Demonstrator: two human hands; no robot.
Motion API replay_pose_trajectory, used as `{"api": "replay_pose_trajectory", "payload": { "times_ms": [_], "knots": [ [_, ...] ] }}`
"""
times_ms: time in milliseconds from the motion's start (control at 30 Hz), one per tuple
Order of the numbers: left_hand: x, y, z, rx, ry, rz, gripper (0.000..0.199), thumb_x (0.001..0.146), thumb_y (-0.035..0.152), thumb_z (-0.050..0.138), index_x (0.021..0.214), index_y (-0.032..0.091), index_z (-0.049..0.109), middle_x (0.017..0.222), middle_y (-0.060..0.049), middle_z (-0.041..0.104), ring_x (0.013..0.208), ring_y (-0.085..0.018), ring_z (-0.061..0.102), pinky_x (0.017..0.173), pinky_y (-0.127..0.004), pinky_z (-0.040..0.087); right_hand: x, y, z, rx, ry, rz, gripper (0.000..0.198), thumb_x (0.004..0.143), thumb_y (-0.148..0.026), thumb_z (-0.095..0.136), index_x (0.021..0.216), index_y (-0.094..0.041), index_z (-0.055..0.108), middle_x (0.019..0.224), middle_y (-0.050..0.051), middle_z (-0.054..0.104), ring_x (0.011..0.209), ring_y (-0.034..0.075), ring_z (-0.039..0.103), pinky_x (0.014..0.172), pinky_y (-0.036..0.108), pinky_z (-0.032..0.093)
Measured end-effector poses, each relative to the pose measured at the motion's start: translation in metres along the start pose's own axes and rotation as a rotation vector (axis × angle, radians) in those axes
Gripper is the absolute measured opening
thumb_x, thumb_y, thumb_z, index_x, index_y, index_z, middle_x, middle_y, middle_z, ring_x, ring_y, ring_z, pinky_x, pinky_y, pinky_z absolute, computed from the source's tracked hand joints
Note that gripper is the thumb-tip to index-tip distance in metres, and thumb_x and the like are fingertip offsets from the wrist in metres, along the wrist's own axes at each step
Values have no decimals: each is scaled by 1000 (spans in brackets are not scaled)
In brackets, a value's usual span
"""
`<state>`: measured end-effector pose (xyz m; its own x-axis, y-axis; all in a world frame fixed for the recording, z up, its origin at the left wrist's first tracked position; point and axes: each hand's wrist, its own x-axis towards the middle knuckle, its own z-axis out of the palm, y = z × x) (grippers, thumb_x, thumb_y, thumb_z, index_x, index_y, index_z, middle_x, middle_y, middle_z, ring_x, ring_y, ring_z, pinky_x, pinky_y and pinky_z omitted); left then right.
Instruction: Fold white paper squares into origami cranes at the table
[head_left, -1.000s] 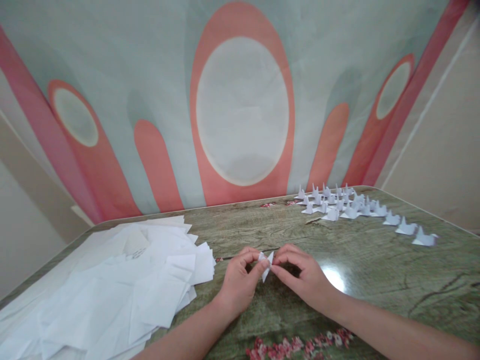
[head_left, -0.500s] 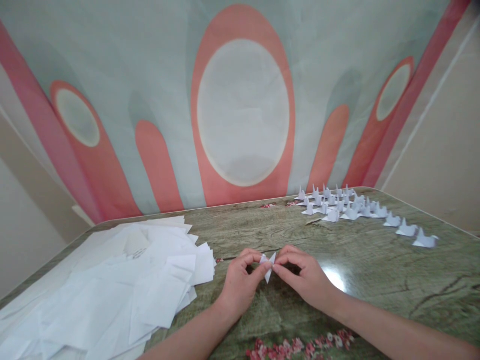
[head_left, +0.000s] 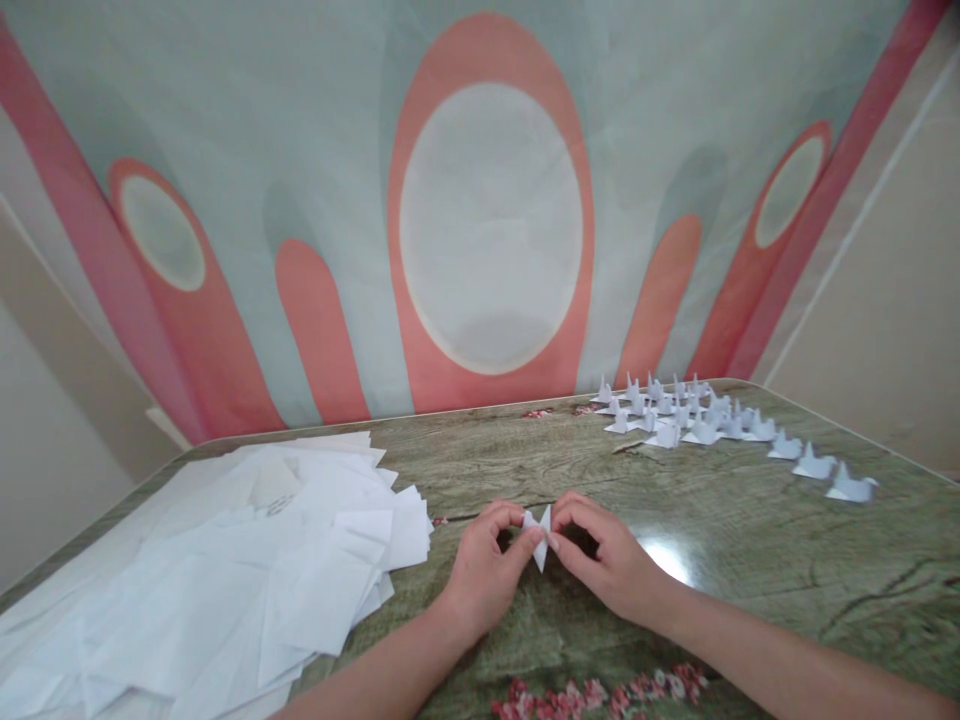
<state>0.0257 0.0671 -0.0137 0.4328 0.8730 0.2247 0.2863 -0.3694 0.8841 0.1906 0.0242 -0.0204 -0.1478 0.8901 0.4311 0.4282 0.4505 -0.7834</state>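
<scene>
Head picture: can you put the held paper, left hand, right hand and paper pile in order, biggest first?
1. Paper pile
2. Left hand and right hand: look alike, so not ranked
3. Held paper

Wood-grain surface (head_left: pixel 495 455) w/ pink floral print (head_left: pixel 596 694) btm ctr; wht paper sheets (head_left: pixel 225 575) heaped lower L, folded wht paper birds (head_left: pixel 703 430) mid-R.

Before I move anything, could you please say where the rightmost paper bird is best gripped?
I'd pinch the rightmost paper bird lightly by its upright point, coming from above and the right: that point stands tallest, and the next bird sits to the left.
</scene>
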Motion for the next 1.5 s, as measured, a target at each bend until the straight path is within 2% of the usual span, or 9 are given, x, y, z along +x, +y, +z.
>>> {"api": "replay_pose_trajectory", "payload": {
  "times_ms": [233, 467, 633, 700, 800, 900, 1067, 1333, 1500],
  "knots": [
    [1, -2, -1, -45, 12, -27, 22, 80, 33, 55, 69, 16, 65, 77, -3, 58, 77, -17, 54, 73, -26, 42, 2, 6, -2, 19, 0, 58, 6, 83, -19, 50, 80, -19, 56, 80, 2, 54, 74, 15, 53, 70, 28, 41],
    [1, 0, -2, -66, -36, -3, 25, 82, 31, 53, 68, 16, 66, 76, -3, 56, 77, -16, 53, 73, -26, 41, 3, 6, -2, -16, 27, 55, 11, 84, -23, 50, 74, -18, 53, 76, 1, 52, 71, 14, 51, 67, 27, 41],
    [2, -5, -2, -66, 39, 34, 23, 87, 29, 45, 88, 18, 65, 91, -5, 57, 87, -17, 53, 78, -28, 41, 4, 10, -8, -64, 21, 9, 15, 88, -25, 45, 77, -19, 52, 78, 2, 54, 73, 15, 51, 69, 28, 40],
    [2, -7, -2, -28, 65, 47, 20, 85, 25, 46, 92, 19, 64, 94, -5, 56, 90, -17, 53, 80, -29, 41, 6, 15, -13, -143, -19, -15, 14, 88, -25, 46, 77, -19, 53, 79, 3, 55, 76, 16, 51, 71, 29, 39],
    [1, -8, -1, 95, 63, 93, 15, 79, 17, 52, 88, 20, 64, 94, -5, 57, 93, -19, 52, 83, -31, 40, 10, 25, -22, -335, -184, -65, 11, 84, -25, 54, 76, -19, 58, 79, 2, 58, 80, 17, 51, 75, 32, 36],
    [-2, -7, 1, 267, 27, 145, 17, 75, 13, 56, 86, 22, 65, 93, -4, 59, 94, -20, 51, 85, -34, 38, 13, 33, -26, -359, -246, -75, 8, 83, -23, 57, 77, -20, 63, 83, 1, 59, 84, 16, 52, 77, 31, 35],
    [-5, -2, 1, 439, -61, 180, 12, 76, 18, 58, 78, 24, 68, 89, -2, 61, 92, -21, 52, 84, -36, 36, 13, 34, -25, -337, -245, -91, 8, 82, -24, 59, 78, -22, 66, 83, 1, 59, 82, 16, 53, 77, 31, 36],
    [-5, -6, 0, 480, -119, 178, 12, 76, 21, 59, 81, 26, 69, 89, -2, 62, 91, -21, 52, 84, -37, 36, 10, 36, -23, -287, -175, -117, 12, 79, -20, 60, 91, -21, 64, 90, 4, 59, 86, 17, 54, 77, 30, 39],
    [-4, -4, 0, 469, -165, 187, 11, 74, 25, 63, 83, 26, 68, 94, -1, 61, 96, -22, 50, 88, -37, 34, 11, 34, -21, -283, -202, -126, 10, 82, -15, 55, 81, -20, 63, 87, 3, 58, 84, 16, 54, 76, 29, 40]
  ]
}}
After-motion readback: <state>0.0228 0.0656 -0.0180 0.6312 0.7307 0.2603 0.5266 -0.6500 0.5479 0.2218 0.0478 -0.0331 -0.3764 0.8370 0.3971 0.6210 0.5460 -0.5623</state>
